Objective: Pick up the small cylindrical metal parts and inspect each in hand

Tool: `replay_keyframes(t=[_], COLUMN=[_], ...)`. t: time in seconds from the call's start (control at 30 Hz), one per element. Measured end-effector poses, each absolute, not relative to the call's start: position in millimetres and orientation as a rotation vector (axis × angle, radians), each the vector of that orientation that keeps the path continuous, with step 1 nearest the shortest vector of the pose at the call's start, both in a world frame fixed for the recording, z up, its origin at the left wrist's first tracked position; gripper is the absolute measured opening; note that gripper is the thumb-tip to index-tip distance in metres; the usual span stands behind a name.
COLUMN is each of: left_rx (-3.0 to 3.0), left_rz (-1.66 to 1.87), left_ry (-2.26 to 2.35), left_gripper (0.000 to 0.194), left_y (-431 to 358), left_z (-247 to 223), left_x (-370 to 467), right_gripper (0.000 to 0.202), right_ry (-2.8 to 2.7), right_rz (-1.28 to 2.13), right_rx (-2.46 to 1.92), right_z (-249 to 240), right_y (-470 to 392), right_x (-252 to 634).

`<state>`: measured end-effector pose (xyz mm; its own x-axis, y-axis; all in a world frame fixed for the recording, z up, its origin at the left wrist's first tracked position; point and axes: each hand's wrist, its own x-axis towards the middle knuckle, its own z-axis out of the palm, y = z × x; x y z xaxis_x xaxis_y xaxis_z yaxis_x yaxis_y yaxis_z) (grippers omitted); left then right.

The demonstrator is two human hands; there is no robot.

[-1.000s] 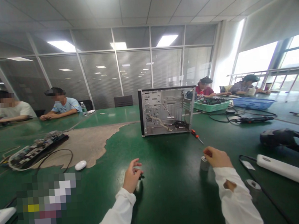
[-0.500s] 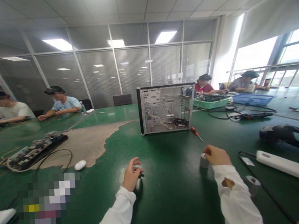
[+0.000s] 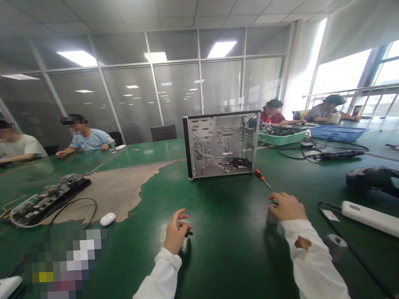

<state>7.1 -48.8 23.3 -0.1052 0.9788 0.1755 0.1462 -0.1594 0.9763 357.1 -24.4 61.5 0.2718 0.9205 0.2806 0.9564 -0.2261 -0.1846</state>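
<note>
My left hand (image 3: 177, 232) hovers over the table with its fingers curled around a small black object (image 3: 189, 233), too small to name. On the right, my right hand (image 3: 288, 207) is over a small grey cylindrical container (image 3: 271, 216), its fingers apart across the top and hiding most of the opening. A computer case (image 3: 221, 146) with its side off stands upright beyond my hands; cables show inside. By its lower right corner lies a screwdriver (image 3: 262, 178) with an orange and black handle.
A second cylindrical container (image 3: 336, 241) and a white power strip (image 3: 381, 222) lie right. A green basket (image 3: 283, 137) and a blue basket (image 3: 338, 133) stand behind. At left are a circuit board assembly (image 3: 50, 199) and a white oval case (image 3: 108, 219). Several people sit around.
My right hand has gone from a pinch at the container's top to fingers spread over it. My left hand has barely moved. A person at the far left has shifted an arm near the bottle.
</note>
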Motion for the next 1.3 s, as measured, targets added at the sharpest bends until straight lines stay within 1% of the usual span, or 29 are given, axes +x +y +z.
replay_keyframes(t=[0.2,0.37,0.63,0.83,0.9,0.97,1.07,1.2,1.3], left_rx=[1.39,1.367,1.374,1.375,1.372,1.369,1.368,1.377,1.385], left_rz=[1.347,1.356,1.359,1.371,1.373,1.37,1.366,1.362,1.359], left_ry=[1.321,1.327,1.317,1.306,1.295,1.288,1.285,1.297,1.308], left_gripper=[0.042,0.043,0.042,0.042,0.042,0.042,0.042,0.042,0.043], left_y=[-48.7,-48.7,-48.4,-46.5,-45.6,-44.6,-43.6,-43.0,-43.4], left_z=[23.0,23.4,22.7,19.9,18.7,17.8,17.0,15.8,15.0], left_x=[7.5,7.7,7.0,5.8,6.1,6.9,8.1,8.0,7.6], right_gripper=[0.019,0.018,0.028,0.041,0.046,0.049,0.041,0.031,0.033], right_ry=[-1.787,-1.633,-1.465,-1.302,-1.258,-1.286,-1.48,-1.597,-1.702], right_rz=[-0.119,-0.063,-0.061,-0.289,-0.25,-0.086,0.097,0.081,0.048], right_rx=[-2.248,-2.384,-2.501,-2.405,-2.441,-2.494,-2.385,-2.24,-2.102], right_z=[61.8,62.8,60.1,52.2,41.0,27.1,8.1,-2.5,-0.1], right_y=[-28.6,-29.5,-28.9,-69.0,-87.6,-102.1,-113.5,-120.1,-123.0], right_x=[350.3,361.6,370.2,378.1,393.9,412.9,436.5,440.5,416.1])
